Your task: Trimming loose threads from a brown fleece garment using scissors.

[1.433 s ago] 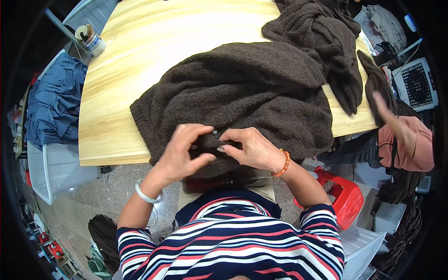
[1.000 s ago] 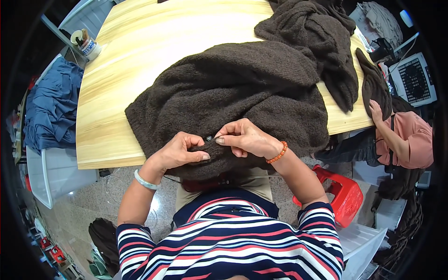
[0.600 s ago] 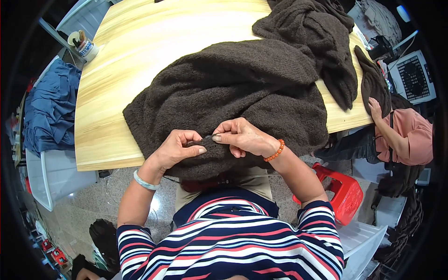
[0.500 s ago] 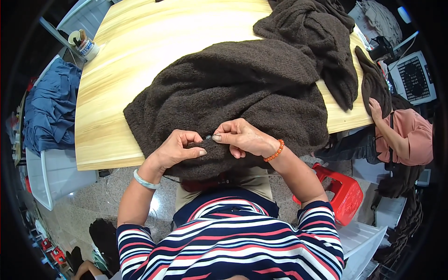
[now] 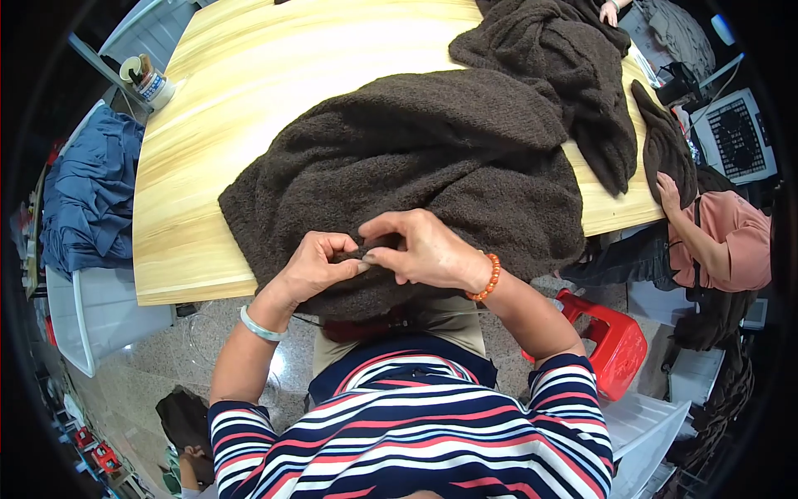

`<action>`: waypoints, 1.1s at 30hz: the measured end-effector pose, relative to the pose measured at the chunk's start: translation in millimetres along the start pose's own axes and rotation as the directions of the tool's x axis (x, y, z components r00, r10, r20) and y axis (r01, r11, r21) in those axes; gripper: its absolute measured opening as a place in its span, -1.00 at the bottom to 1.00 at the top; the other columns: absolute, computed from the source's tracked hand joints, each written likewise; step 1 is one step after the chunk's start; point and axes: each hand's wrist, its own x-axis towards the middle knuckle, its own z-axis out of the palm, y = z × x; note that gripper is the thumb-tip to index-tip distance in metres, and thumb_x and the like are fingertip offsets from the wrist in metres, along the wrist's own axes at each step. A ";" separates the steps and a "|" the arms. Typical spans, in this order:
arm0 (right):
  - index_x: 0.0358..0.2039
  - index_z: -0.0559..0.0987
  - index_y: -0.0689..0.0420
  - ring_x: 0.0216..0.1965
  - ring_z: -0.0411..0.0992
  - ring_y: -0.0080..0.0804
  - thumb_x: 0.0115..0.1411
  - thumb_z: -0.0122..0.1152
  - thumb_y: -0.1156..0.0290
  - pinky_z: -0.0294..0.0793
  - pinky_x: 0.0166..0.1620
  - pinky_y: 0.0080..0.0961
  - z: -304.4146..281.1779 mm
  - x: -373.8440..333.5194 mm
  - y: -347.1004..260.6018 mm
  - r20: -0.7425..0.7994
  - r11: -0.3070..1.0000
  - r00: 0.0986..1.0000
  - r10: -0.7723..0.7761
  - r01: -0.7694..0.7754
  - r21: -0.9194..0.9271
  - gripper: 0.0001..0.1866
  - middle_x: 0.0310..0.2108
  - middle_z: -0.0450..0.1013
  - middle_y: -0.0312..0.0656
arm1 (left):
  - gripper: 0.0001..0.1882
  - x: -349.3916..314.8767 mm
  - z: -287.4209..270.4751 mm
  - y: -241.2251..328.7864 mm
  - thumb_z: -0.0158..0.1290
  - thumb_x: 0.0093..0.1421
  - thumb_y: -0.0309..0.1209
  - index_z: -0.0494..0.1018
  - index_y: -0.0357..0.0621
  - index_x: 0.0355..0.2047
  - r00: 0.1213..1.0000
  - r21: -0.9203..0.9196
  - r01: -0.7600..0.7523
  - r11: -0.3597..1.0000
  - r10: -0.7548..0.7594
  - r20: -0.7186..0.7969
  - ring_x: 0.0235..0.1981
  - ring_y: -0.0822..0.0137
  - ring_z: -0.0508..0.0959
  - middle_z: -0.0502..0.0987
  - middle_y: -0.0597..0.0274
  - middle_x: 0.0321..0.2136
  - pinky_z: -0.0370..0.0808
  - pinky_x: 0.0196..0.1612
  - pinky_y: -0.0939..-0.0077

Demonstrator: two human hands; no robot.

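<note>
A large dark brown knit garment (image 5: 399,141) lies bunched over the front of the wooden table and hangs past its near edge. My left hand (image 5: 316,268) pinches a bit of the knit between thumb and forefinger at the near part of the garment. Right beside it is my right hand (image 5: 428,249), thumb and forefinger curled around the same spot, its thumb touching the tip of my left thumb. Whatever sits between the right fingertips is too small and covered to make out.
More brown knitwear (image 5: 549,66) is heaped at the table's (image 5: 191,208) far right. A co-worker's hand (image 5: 667,193) rests on brown knit at the right edge. Blue cloth (image 5: 91,191) fills a white bin on the left. A red stool (image 5: 611,345) stands at my right.
My right hand has shifted slightly left and rolled over toward my left thumb. The small shiny thing seen between the hands is now hidden. Another person's hand has appeared at the far right.
</note>
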 end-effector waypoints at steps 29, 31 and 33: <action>-0.32 0.63 0.30 -0.25 0.53 0.06 -0.07 0.14 0.52 0.51 -0.09 -0.19 18.6 -2.9 45.0 -0.079 0.884 0.904 -0.421 0.388 -0.260 -0.74 -0.37 0.54 0.16 | -0.88 29.9 30.7 18.6 0.18 -0.01 -0.59 0.53 -0.33 -0.40 0.900 0.794 -0.246 0.555 0.435 -0.025 -0.46 -0.01 0.55 0.50 -0.03 -0.50 0.47 -0.38 0.27; -0.32 0.62 0.34 -0.21 0.52 0.07 -0.07 0.14 0.52 0.50 -0.08 -0.18 19.5 -4.5 46.6 -0.088 0.880 0.912 -0.400 0.355 -0.316 -0.73 -0.34 0.53 0.19 | -0.87 29.7 30.5 16.8 0.18 -0.03 -0.63 0.51 -0.31 -0.42 0.899 0.783 -0.279 0.555 0.437 0.010 -0.48 0.02 0.55 0.49 -0.02 -0.51 0.46 -0.40 0.29; -0.34 0.61 0.36 -0.20 0.51 0.09 -0.06 0.13 0.52 0.50 -0.07 -0.17 21.6 -4.1 42.6 -0.087 0.879 0.914 -0.397 0.352 -0.321 -0.75 -0.33 0.53 0.20 | -0.84 25.1 26.4 12.4 0.17 -0.06 -0.68 0.47 -0.30 -0.43 0.882 0.737 -0.344 0.581 0.468 0.043 -0.48 0.05 0.54 0.49 0.00 -0.51 0.45 -0.40 0.33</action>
